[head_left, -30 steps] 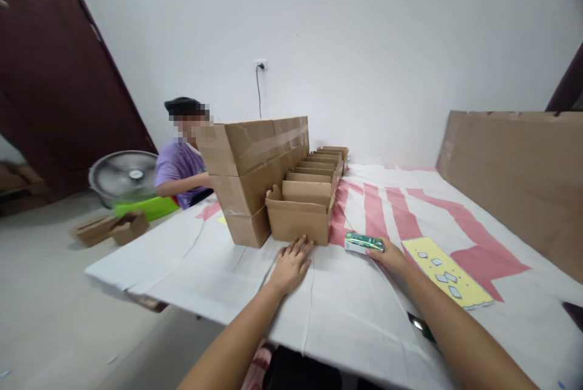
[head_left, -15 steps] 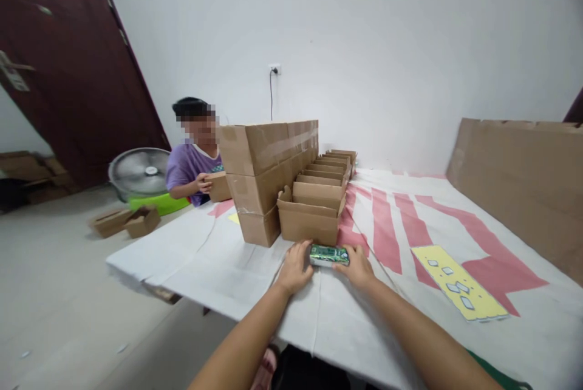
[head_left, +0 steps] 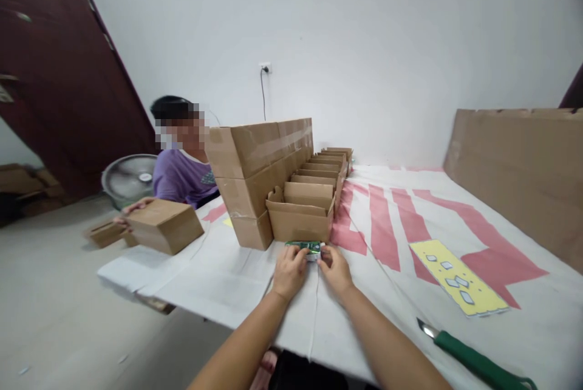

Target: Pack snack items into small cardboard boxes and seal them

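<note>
A small shiny green pack (head_left: pixel 304 246) with a pale lower side sits at the near side of the front open cardboard box (head_left: pixel 300 227). My left hand (head_left: pixel 289 271) is closed around its left part, and the fingers cover much of it. At the pack's right end my right hand (head_left: pixel 336 268) pinches with thumb and fingertips. The printing on the pack is too small to read. Behind the front box runs a row of several open boxes (head_left: pixel 339 165). Left of that row stands a stack of closed, taped boxes (head_left: pixel 252 162).
A person in a purple shirt (head_left: pixel 175 174) holds a closed box (head_left: pixel 168 223) at the table's left edge. A green-handled knife (head_left: pixel 478 356) lies front right, blade exposed, near a yellow printed sheet (head_left: pixel 458 277). Farther right stands a large cardboard panel (head_left: pixel 514 171). A fan (head_left: pixel 130 180) is beyond.
My hands and the green pack have shifted left, with my left hand now over more of it. The person's box has come forward onto the table edge. The knife has come into view.
</note>
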`<state>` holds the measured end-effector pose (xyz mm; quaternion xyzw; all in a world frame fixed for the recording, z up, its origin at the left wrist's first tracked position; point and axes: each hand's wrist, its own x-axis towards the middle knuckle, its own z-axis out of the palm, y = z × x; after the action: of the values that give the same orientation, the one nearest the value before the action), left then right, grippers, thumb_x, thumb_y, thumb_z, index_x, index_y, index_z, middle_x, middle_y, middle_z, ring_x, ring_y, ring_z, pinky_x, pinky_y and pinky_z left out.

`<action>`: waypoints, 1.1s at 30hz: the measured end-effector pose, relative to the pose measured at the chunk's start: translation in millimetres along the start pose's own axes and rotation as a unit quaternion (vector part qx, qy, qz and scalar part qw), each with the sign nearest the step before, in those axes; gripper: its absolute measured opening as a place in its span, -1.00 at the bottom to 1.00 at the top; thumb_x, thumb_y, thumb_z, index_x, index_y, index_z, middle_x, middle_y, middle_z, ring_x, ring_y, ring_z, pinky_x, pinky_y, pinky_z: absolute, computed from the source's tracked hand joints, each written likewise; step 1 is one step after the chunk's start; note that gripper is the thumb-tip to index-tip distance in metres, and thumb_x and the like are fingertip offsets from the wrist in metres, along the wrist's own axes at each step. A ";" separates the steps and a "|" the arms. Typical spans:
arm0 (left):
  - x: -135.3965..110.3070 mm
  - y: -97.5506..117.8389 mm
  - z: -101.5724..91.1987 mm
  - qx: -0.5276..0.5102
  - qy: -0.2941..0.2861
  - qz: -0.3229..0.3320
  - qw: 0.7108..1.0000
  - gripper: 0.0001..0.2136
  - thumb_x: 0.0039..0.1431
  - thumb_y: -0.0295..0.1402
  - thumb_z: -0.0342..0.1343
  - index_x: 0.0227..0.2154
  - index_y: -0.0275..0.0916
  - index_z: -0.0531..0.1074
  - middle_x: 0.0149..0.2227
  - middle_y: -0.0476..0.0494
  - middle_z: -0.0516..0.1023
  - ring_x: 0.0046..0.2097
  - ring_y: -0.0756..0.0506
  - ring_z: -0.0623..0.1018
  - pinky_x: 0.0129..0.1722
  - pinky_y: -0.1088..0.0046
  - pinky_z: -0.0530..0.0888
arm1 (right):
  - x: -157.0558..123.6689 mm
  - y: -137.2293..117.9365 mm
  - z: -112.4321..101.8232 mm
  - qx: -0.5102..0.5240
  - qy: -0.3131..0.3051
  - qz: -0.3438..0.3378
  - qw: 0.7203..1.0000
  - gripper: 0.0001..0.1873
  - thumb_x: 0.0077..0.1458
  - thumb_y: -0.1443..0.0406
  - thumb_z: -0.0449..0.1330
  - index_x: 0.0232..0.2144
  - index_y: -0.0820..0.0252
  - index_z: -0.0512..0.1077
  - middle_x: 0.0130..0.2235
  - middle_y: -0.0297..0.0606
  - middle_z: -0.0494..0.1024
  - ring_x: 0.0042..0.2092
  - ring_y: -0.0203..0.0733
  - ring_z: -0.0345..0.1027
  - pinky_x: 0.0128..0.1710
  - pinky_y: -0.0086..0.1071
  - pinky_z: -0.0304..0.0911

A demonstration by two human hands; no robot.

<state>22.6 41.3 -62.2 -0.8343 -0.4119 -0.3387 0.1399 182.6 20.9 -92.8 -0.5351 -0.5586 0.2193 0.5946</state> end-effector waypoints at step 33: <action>4.3 2.1 8.9 -0.066 -0.109 -0.045 0.991 -0.56 0.02 -0.50 -0.01 0.02 -0.21 0.28 -0.19 -0.20 0.40 -0.12 -0.20 0.39 -0.10 0.25 0.38 | 128.2 30.1 -27.2 0.240 -0.054 0.084 0.966 -0.66 -0.36 0.22 0.31 -0.48 0.15 0.28 -0.49 -0.46 0.43 -0.40 -0.29 0.32 -0.33 -0.38 0.23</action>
<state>30.2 47.1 -65.6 -0.8544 -0.4383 -0.2779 0.0230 253.0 130.4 -58.9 -0.4089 -0.4739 0.4244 0.6542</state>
